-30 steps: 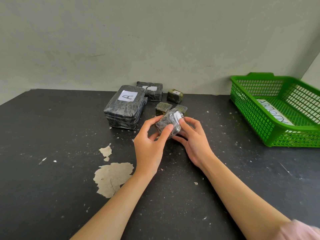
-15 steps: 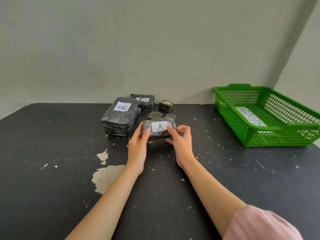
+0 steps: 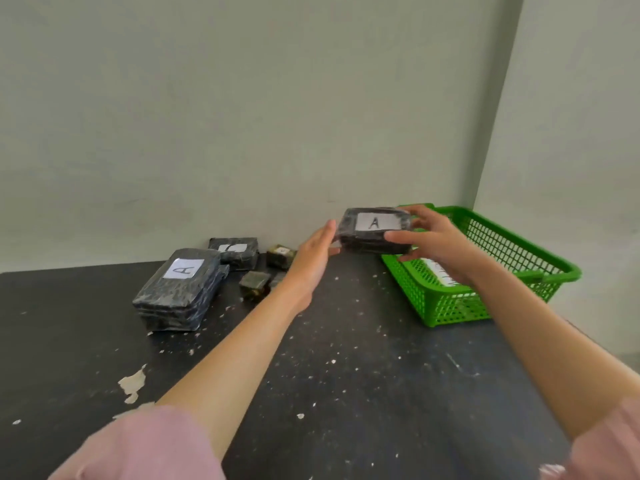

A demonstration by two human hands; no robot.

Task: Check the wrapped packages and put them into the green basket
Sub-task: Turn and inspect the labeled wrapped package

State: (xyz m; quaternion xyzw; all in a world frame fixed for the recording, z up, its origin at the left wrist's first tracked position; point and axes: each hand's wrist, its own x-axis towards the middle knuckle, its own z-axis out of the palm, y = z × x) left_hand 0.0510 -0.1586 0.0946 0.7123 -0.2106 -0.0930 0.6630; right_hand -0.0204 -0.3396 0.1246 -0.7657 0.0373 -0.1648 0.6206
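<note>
- The package (image 3: 375,230) you hold has a white label with a handwritten "A" facing you.
- The large package (image 3: 180,289) on the table (image 3: 346,375) also has a white "A" label on top.
- The medium package (image 3: 235,252) by the wall has a white label, but its mark is too blurred to read.
- A white strip (image 3: 446,273) lies in the green basket (image 3: 568,271). It has dark writing, which your right wrist partly covers, so you cannot read it.
- There are six wrapped packages in all: one in your grasp, one large, one medium, and three small olive packages (image 3: 281,256).
- The third small package (image 3: 277,279) is half hidden behind your left wrist.
- Your right hand (image 3: 436,244) grips the "A" package, with the thumb across its front edge and the fingers curled over the top.
- Your left hand (image 3: 313,258) is flat, with straight fingers at the package's left end. It is unclear whether they touch it.
- The "A" package is in the air at the basket's left end and is not inside it.
- There is one basket, and your right arm covers part of its inside.
- Your pink sleeves (image 3: 149,445) are cut off at the bottom edge.
</note>
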